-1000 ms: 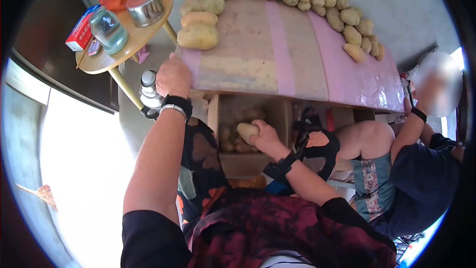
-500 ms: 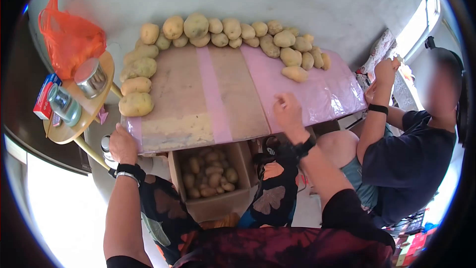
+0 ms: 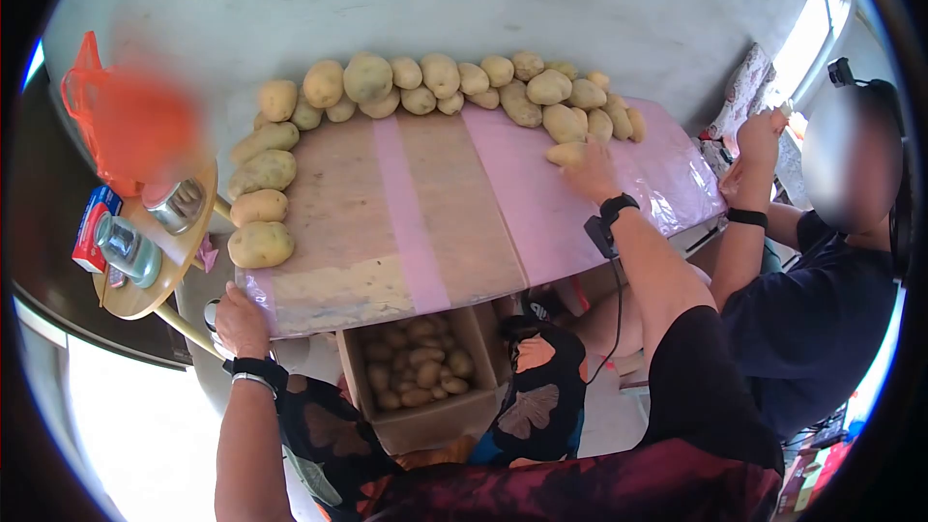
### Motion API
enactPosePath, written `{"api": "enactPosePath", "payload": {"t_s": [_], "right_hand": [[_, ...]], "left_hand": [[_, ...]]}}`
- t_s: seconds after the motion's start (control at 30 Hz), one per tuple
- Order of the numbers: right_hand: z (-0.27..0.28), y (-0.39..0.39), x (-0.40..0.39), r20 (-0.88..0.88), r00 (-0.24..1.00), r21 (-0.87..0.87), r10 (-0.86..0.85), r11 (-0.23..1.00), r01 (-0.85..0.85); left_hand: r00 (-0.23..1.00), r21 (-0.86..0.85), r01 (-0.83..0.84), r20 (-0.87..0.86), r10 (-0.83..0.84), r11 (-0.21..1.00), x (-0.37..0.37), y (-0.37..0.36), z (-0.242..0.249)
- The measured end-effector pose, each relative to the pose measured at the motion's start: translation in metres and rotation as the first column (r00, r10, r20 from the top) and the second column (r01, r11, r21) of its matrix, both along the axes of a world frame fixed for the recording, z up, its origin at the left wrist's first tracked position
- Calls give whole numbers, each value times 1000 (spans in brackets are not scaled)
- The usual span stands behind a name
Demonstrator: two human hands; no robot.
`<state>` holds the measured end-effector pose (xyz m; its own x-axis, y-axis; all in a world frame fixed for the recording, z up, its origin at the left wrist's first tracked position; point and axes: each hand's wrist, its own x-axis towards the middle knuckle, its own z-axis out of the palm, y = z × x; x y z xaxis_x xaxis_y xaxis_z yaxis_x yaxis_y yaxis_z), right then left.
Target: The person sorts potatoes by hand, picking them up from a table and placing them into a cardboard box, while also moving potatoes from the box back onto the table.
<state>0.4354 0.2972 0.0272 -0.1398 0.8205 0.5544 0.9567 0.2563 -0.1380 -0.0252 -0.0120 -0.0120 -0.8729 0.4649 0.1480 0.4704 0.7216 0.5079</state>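
Note:
Potatoes [image 3: 440, 75] line the back and left side of a low table [image 3: 333, 203] covered in brown cardboard and pink tape. My right hand [image 3: 592, 176] is on the nearest potato [image 3: 565, 154] of the right-hand group, its fingers curled over that potato's right end and partly hiding it. At the table's front left corner, my left hand [image 3: 242, 321] wraps round the edge, just below a large potato [image 3: 261, 246]. An open cardboard box [image 3: 350, 367] holding many smaller potatoes [image 3: 416, 367] sits under the front edge, between my knees.
A small round table [image 3: 135, 302] at left bears a red plastic bag [image 3: 145, 126], a glass jar [image 3: 129, 251], a metal tin [image 3: 174, 205] and a red-and-blue box [image 3: 95, 229]. Another person [image 3: 812, 300] sits close on the right. A cable [image 3: 619, 314] hangs from my right wrist.
My right hand has reached forward and right from above the table's front edge to the nearest potato. My left hand stays at the corner. The view has shifted slightly.

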Motion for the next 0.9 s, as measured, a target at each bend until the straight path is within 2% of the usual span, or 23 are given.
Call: {"api": "enactPosePath", "payload": {"t_s": [0.07,0.1,0.17,0.2,0.27,0.3,0.33,0.37,0.4,0.43,0.47,0.5,0.57,0.6,0.63,0.7,0.73,0.8,0.87,0.9], "right_hand": [[2,-1,2,-36,996,-206,-79,976,69],[15,-5,1,-37,996,-211,-76,975,67],[45,-12,-1,-163,969,-423,-188,900,104],[42,-11,0,-162,969,-427,-188,899,103],[30,-6,6,-103,985,-317,-139,943,100],[16,6,15,-104,985,-318,-139,943,99],[-3,20,25,-83,996,-471,16,880,-53],[-16,26,28,-89,981,-615,175,764,-192],[-15,14,17,-92,978,-630,187,750,-203],[-5,-9,-3,3,995,-553,96,829,-79],[1,-32,-21,90,996,-470,3,882,40],[0,-41,-22,58,994,-459,89,887,-53],[7,-62,-27,-13,972,-445,234,869,-215],[16,-76,-33,-49,957,-436,287,856,-279],[20,-89,-39,-56,954,-453,295,844,-288],[31,-112,-52,-30,962,-510,273,823,-249],[35,-124,-58,-30,961,-511,275,822,-251],[39,-158,-69,-146,902,-564,406,715,-413],[45,-205,-88,-262,880,-587,396,659,-472],[41,-223,-91,-291,818,-532,497,627,-570]], "left_hand": [[1000,-8,-4,8,4,1000,-2,1,-3],[1000,-12,-7,18,7,1000,-2,1,-3],[1000,-6,-6,15,6,1000,0,0,0],[1000,3,2,13,-2,1000,1,0,1],[1000,0,5,1,-5,1000,1,0,0],[1000,0,7,-10,-7,1000,1,0,0],[1000,-5,5,-12,-5,1000,-1,1,-3],[990,-40,42,-132,-47,998,-5,2,-10],[965,-88,68,-246,-88,994,-10,1,-21],[819,-166,60,-555,-143,984,-19,1,-44],[814,-170,105,-551,-183,980,-18,-1,-40],[781,-214,118,-584,-224,970,-22,-1,-44],[900,-252,67,-403,-168,965,-6,1,-16],[949,-200,73,-288,-130,977,-3,2,-8],[988,-149,47,-136,-67,988,1,3,2],[1000,-43,-5,-3,5,999,-3,5,-2],[1000,-44,-8,-2,8,999,-3,4,-1],[997,21,-13,76,12,1000,0,3,1],[995,17,-18,99,16,1000,2,2,7],[993,12,-20,116,18,1000,4,1,10]]}}
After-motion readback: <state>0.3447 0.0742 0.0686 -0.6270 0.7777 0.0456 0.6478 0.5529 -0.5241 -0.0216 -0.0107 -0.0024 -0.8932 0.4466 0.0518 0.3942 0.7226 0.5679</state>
